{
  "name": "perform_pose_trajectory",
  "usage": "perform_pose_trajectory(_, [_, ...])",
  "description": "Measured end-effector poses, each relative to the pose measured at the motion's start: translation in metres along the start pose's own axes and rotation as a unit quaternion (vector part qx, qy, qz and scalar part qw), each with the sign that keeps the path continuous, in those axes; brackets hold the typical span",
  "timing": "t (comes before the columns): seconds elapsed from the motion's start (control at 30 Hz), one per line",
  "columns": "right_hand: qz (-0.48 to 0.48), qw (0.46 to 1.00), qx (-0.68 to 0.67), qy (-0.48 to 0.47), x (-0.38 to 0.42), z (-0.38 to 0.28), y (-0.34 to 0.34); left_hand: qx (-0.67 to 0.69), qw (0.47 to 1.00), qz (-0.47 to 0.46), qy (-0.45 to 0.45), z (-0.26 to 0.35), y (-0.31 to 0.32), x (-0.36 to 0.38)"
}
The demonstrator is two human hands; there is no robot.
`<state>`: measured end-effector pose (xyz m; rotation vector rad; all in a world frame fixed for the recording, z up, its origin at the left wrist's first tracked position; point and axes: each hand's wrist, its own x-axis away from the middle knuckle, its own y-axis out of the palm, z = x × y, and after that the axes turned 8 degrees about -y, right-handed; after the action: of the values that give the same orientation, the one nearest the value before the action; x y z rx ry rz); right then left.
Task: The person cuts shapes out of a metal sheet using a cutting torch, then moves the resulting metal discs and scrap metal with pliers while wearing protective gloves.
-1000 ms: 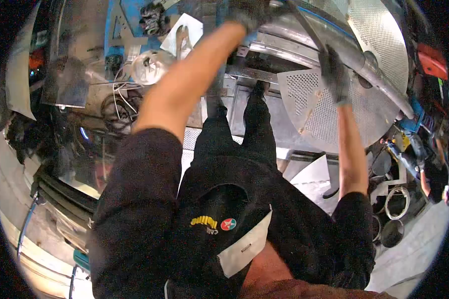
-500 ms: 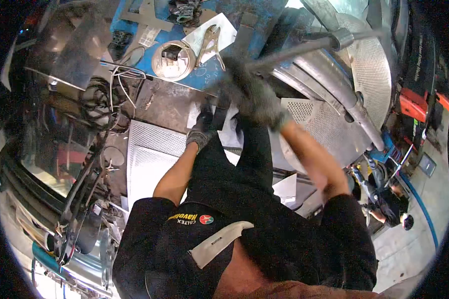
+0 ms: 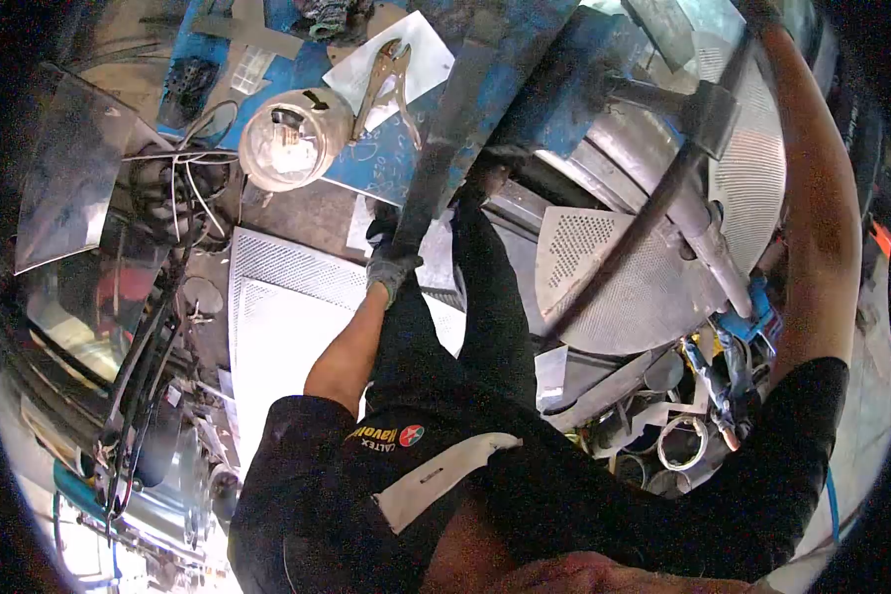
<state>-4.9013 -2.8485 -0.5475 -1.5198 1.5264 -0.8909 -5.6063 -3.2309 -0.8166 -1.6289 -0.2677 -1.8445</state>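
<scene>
My left hand [image 3: 394, 271], in a grey work glove, is closed round the lower end of a dark flat metal bar [image 3: 428, 188]. The bar slants up and right beside the blue bench. Far out at the upper right edge, my gloved right hand [image 3: 759, 16] is at the top end of a long dark bar handle [image 3: 636, 233]; its fingers are partly cut off, but they appear wrapped round it. The handle passes through a round metal head [image 3: 711, 117] on a shaft, like a bench vice's screw. The dark vice body [image 3: 554, 84] is partly hidden.
On the blue bench [image 3: 381, 178] stand a clear round jar [image 3: 289, 144] and locking pliers [image 3: 384, 84] on a white sheet. Perforated metal sheets [image 3: 614, 267] lie to the right, another [image 3: 297, 287] at left. Metal pipes [image 3: 653, 183] and loose cables [image 3: 183, 163] are nearby.
My right hand has swung from the middle to the upper right. The bar handle has turned from nearly level to steeply slanted. My left hand stays low by the flat bar; the view has shifted slightly.
</scene>
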Motion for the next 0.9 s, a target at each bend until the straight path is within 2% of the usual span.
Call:
perform_pose_trajectory(0.1, [-0.001, 1.000, -0.007, -0.003, 0.102, 0.106, -0.043, 0.046, 0.998, -0.013, -0.047, 0.008, -0.005, -0.017])
perform_pose_trajectory(0.13, [0.009, 1.000, -0.022, -0.016, 0.148, 0.130, -0.051, 0.004, 0.997, -0.006, 0.070, -0.001, -0.001, -0.039])
perform_pose_trajectory(0.2, [0.002, 0.996, -0.011, 0.092, 0.226, 0.123, -0.063, -0.052, 0.978, 0.018, 0.199, 0.014, -0.009, -0.067])
perform_pose_trajectory(0.23, [0.133, 0.945, -0.235, 0.182, 0.266, 0.093, -0.052, -0.178, 0.966, 0.041, 0.184, 0.043, -0.030, -0.046])
perform_pose_trajectory(0.27, [0.101, 0.963, -0.134, 0.209, 0.312, 0.085, -0.049, -0.303, 0.936, 0.060, 0.172, 0.078, -0.054, -0.022])
perform_pose_trajectory(0.3, [0.054, 0.975, -0.009, 0.215, 0.362, 0.076, -0.043, -0.305, 0.934, 0.063, 0.176, 0.069, -0.053, -0.024])
perform_pose_trajectory(0.33, [0.004, 0.970, 0.093, 0.225, 0.410, 0.055, -0.030, -0.077, 0.971, 0.114, 0.193, 0.049, -0.047, -0.033])
perform_pose_trajectory(0.37, [-0.067, 0.947, 0.203, 0.240, 0.458, 0.030, -0.008, 0.158, 0.953, 0.160, 0.203, 0.040, -0.050, -0.035])
perform_pose_trajectory(0.4, [-0.168, 0.907, 0.263, 0.283, 0.500, 0.001, 0.017, 0.239, 0.962, 0.083, 0.106, 0.087, -0.077, 0.041])
perform_pose_trajectory(0.43, [-0.081, 0.921, 0.268, 0.271, 0.516, -0.060, 0.043, 0.242, 0.959, 0.087, 0.119, 0.088, -0.088, 0.064])
perform_pose_trajectory(0.5, [0.098, 0.929, 0.087, 0.347, 0.503, -0.200, 0.080, 0.209, 0.973, 0.023, 0.095, 0.088, -0.102, 0.088])
perform_pose_trajectory(0.53, [0.156, 0.906, -0.020, 0.394, 0.488, -0.266, 0.093, 0.194, 0.976, 0.065, 0.080, 0.047, -0.096, 0.062])
perform_pose_trajectory(0.57, [0.174, 0.884, -0.097, 0.424, 0.468, -0.331, 0.099, 0.179, 0.976, 0.106, 0.064, 0.006, -0.090, 0.036])
perform_pose_trajectory(0.6, [0.145, 0.919, -0.042, 0.365, 0.459, -0.360, 0.117, 0.164, 0.975, 0.146, 0.046, -0.034, -0.084, 0.012])
perform_pose_trajectory(0.63, [0.122, 0.945, 0.016, 0.303, 0.451, -0.389, 0.134, 0.211, 0.956, 0.177, 0.099, -0.050, -0.095, 0.004])
perform_pose_trajectory(0.7, [0.090, 0.911, -0.253, 0.314, 0.394, -0.441, 0.125, 0.208, 0.893, 0.349, 0.196, 0.007, -0.143, 0.062])
perform_pose_trajectory(0.73, [0.066, 0.871, -0.373, 0.313, 0.364, -0.460, 0.115, 0.154, 0.856, 0.433, 0.237, 0.055, -0.172, 0.102])
perform_pose_trajectory(0.77, [0.025, 0.881, -0.396, 0.258, 0.338, -0.451, 0.118, 0.097, 0.808, 0.511, 0.277, 0.102, -0.199, 0.136])
perform_pose_trajectory(0.8, [-0.015, 0.885, -0.421, 0.201, 0.312, -0.441, 0.121, 0.105, 0.789, 0.520, 0.309, 0.136, -0.217, 0.155])
perform_pose_trajectory(0.83, [-0.064, 0.923, -0.360, 0.121, 0.285, -0.420, 0.128, 0.114, 0.770, 0.526, 0.342, 0.163, -0.232, 0.160])
perform_pose_trajectory(0.87, [-0.064, 0.921, -0.362, 0.125, 0.251, -0.405, 0.134, 0.002, 0.732, 0.567, 0.376, 0.184, -0.250, 0.151])
perform_pose_trajectory(0.9, [-0.096, 0.950, -0.294, 0.041, 0.212, -0.392, 0.136, -0.110, 0.684, 0.596, 0.407, 0.200, -0.263, 0.134])
